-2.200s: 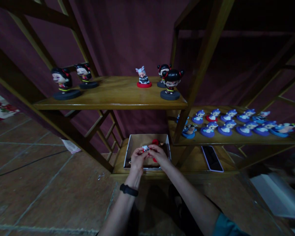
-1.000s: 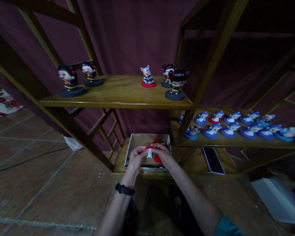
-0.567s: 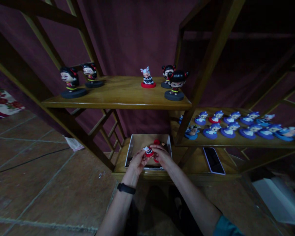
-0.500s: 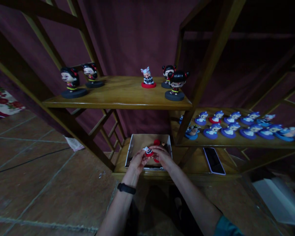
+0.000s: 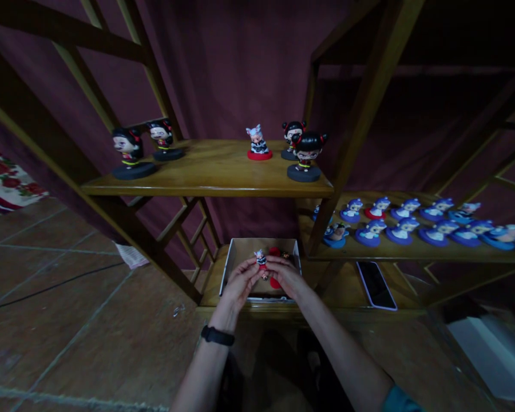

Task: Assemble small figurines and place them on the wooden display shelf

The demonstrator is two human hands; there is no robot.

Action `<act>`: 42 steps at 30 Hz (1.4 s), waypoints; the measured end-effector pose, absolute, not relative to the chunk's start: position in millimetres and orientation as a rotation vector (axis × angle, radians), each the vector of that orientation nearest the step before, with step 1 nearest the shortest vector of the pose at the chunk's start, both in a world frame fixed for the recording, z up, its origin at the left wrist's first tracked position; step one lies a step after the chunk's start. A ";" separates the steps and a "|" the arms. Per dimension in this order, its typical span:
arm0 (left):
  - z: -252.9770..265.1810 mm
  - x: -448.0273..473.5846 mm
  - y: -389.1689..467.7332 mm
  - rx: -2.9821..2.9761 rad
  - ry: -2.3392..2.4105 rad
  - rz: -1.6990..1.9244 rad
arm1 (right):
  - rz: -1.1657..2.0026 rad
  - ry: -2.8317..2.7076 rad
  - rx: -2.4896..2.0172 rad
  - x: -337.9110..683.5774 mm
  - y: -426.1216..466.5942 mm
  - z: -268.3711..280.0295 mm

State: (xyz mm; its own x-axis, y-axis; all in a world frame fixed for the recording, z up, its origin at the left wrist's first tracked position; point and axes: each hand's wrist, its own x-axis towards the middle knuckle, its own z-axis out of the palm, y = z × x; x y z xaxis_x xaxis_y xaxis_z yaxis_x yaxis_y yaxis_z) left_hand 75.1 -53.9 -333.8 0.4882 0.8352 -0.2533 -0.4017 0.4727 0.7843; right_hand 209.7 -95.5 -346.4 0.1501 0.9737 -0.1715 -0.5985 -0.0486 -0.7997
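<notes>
Between the fingertips of my left hand (image 5: 241, 281) and my right hand (image 5: 286, 276) is a small figurine (image 5: 261, 258) with pale hair, a black-and-white body and a red base. Both hands are closed on it, and it stands roughly upright over an open cardboard box (image 5: 236, 252). Inside the box, partly hidden by my right hand, lie more red-based pieces (image 5: 274, 252). A similar red-based figurine (image 5: 258, 144) sits on the shelf above.
The wooden shelf (image 5: 206, 166) overhead also carries black-haired figurines (image 5: 306, 157) at both ends. Several blue-haired figurines (image 5: 404, 229) line the shelf to the right. Beneath them lies a phone (image 5: 376, 286). A slanting post (image 5: 360, 120) divides the shelves.
The figurine has been turned more upright in my fingers and raised slightly relative to the box. Both hands stay closed on it. The view has shifted a little.
</notes>
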 end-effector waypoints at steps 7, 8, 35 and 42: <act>-331.7 62.4 -68.8 0.788 0.658 0.891 | 1.366 -0.660 -0.831 199.9 -109.6 -339.8; -331.0 60.7 -74.3 0.770 0.654 0.904 | 1.361 -0.664 -0.824 197.5 -113.5 -339.4; -341.9 35.0 -246.8 0.646 0.711 0.923 | 1.428 -0.555 -0.905 173.7 -277.4 -358.0; -349.7 39.6 -242.7 0.573 0.796 0.974 | 1.395 -0.563 -0.982 166.4 -272.5 -361.3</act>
State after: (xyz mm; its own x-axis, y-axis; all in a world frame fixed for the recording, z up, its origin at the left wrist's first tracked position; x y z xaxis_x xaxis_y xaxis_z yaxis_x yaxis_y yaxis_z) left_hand 39.6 -242.7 -349.7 0.3274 0.8860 -0.3283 -0.4981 0.4571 0.7369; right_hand 166.4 -272.5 -361.3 0.1418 0.9664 -0.2143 -0.5471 -0.1039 -0.8306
